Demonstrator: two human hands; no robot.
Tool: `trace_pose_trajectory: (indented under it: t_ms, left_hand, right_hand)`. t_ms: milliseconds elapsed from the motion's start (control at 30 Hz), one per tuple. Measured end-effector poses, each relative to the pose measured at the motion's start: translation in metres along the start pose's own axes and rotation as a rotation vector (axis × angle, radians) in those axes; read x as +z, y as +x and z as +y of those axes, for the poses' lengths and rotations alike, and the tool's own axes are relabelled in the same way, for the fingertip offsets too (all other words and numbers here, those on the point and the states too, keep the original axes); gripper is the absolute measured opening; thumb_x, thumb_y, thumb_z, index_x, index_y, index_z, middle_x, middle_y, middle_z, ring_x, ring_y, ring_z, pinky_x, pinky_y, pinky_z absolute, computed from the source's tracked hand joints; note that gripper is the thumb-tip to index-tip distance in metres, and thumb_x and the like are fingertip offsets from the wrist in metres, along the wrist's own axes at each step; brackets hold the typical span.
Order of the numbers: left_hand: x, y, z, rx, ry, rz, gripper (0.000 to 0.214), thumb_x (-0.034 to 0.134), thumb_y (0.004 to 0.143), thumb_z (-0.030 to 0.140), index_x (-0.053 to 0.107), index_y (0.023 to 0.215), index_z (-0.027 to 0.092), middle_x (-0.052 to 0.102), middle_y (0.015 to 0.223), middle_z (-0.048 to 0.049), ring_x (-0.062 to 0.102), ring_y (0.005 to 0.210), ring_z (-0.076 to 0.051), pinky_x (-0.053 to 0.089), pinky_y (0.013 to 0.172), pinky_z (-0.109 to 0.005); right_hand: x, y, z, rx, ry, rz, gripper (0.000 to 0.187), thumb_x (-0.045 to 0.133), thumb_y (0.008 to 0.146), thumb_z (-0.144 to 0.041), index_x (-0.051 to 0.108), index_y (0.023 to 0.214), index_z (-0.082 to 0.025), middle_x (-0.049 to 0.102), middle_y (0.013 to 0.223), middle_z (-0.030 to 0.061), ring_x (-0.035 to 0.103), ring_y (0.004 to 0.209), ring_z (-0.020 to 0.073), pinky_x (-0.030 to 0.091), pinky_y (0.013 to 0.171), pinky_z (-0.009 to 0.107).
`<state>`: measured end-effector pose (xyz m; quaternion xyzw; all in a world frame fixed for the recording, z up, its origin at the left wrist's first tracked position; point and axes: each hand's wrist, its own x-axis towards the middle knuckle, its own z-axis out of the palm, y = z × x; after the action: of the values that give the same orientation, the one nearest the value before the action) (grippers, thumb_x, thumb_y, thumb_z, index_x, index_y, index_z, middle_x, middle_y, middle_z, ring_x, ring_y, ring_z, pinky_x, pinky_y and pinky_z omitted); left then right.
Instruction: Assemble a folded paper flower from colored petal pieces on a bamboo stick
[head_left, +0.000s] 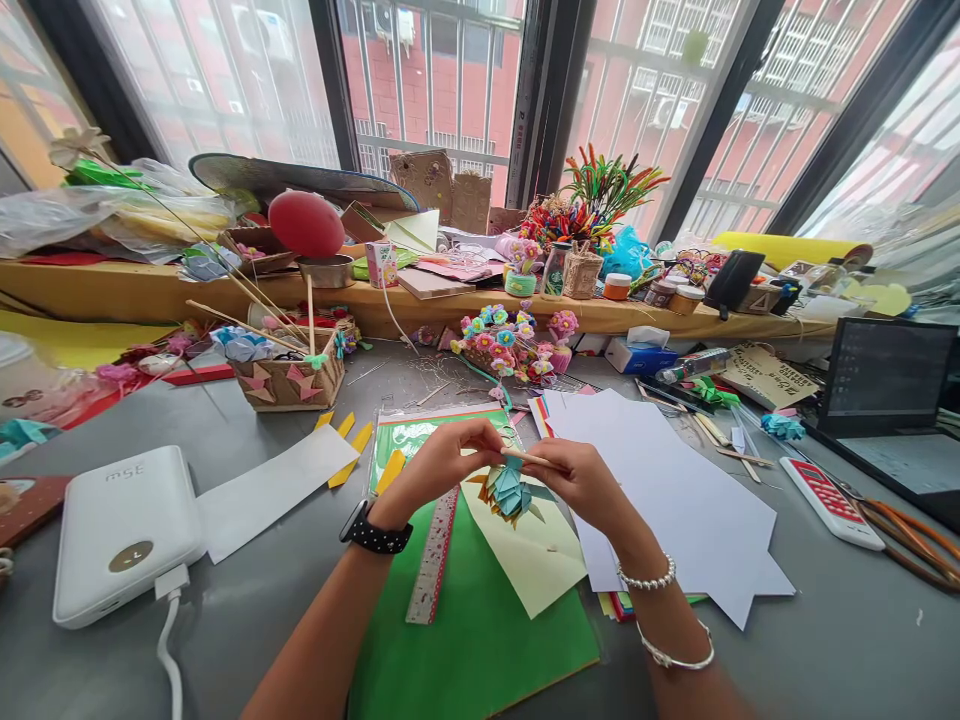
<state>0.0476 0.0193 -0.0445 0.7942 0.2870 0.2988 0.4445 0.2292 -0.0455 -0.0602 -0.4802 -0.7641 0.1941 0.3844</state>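
Note:
A folded paper flower in light blue and yellow hangs head-down between my two hands, over the green mat. A thin wooden stick runs crosswise at its blue top. My left hand pinches the stick's left end beside the blue paper. On the other side, my right hand grips the stick between thumb and fingers. Beneath the flower lies a pale yellow paper sheet. A patterned ruler rests on the mat, close to my left wrist.
White paper sheets overlap the mat's right side. A white power bank with a cable stands at left, near yellow paper strips. Behind are a cardboard basket and crocheted flowers. Calculator, scissors and laptop lie right.

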Motion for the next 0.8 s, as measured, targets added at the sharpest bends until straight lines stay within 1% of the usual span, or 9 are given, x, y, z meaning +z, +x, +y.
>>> trace_pose_trajectory:
  t_ms: [267, 400, 533, 667, 800]
  left_hand:
    - [0.0011, -0.0007, 0.0037, -0.014, 0.012, 0.008, 0.010, 0.058, 0.073, 0.022, 0.055, 0.067, 0.015, 0.059, 0.067, 0.0003, 0.058, 0.068, -0.014, 0.046, 0.066, -0.025]
    - [-0.0013, -0.0022, 0.0033, -0.017, 0.013, -0.027, 0.011, 0.058, 0.072, 0.023, 0.053, 0.067, 0.015, 0.060, 0.068, -0.0001, 0.060, 0.070, -0.014, 0.046, 0.066, -0.025]
    - [-0.0044, -0.0037, 0.0019, -0.018, 0.022, -0.077, 0.010, 0.060, 0.070, 0.024, 0.055, 0.069, 0.015, 0.061, 0.070, 0.0001, 0.060, 0.071, -0.015, 0.047, 0.065, -0.024]
    - [-0.0049, -0.0037, 0.0006, -0.010, 0.041, -0.099, 0.009, 0.059, 0.072, 0.023, 0.056, 0.069, 0.016, 0.062, 0.071, 0.0000, 0.060, 0.072, -0.015, 0.046, 0.066, -0.024]
    - [-0.0040, -0.0033, 0.0012, -0.001, 0.062, -0.111, 0.007, 0.058, 0.072, 0.022, 0.057, 0.069, 0.016, 0.063, 0.070, 0.0005, 0.060, 0.070, -0.014, 0.046, 0.066, -0.023]
  right_hand:
    - [0.0017, -0.0007, -0.0003, 0.038, -0.084, 0.012, 0.024, 0.048, 0.084, -0.032, 0.062, 0.074, -0.016, 0.053, 0.062, 0.0006, 0.043, 0.056, 0.0116, 0.033, 0.052, 0.023]
    - [0.0017, -0.0008, -0.0015, 0.059, -0.099, 0.007, 0.022, 0.049, 0.083, -0.031, 0.062, 0.075, -0.016, 0.053, 0.061, 0.0003, 0.041, 0.053, 0.0108, 0.031, 0.050, 0.022]
    - [0.0016, -0.0010, -0.0027, 0.074, -0.092, -0.015, 0.019, 0.051, 0.081, -0.028, 0.062, 0.072, -0.015, 0.051, 0.059, -0.0013, 0.038, 0.052, 0.0094, 0.029, 0.049, 0.022]
    - [0.0011, -0.0011, -0.0030, 0.098, -0.068, -0.033, 0.017, 0.053, 0.079, -0.026, 0.062, 0.071, -0.015, 0.048, 0.057, -0.0025, 0.038, 0.050, 0.0087, 0.029, 0.047, 0.021]
    - [0.0002, -0.0010, -0.0035, 0.106, -0.018, -0.071, 0.018, 0.054, 0.080, -0.026, 0.063, 0.069, -0.015, 0.051, 0.056, -0.0023, 0.039, 0.050, 0.0082, 0.030, 0.046, 0.020]
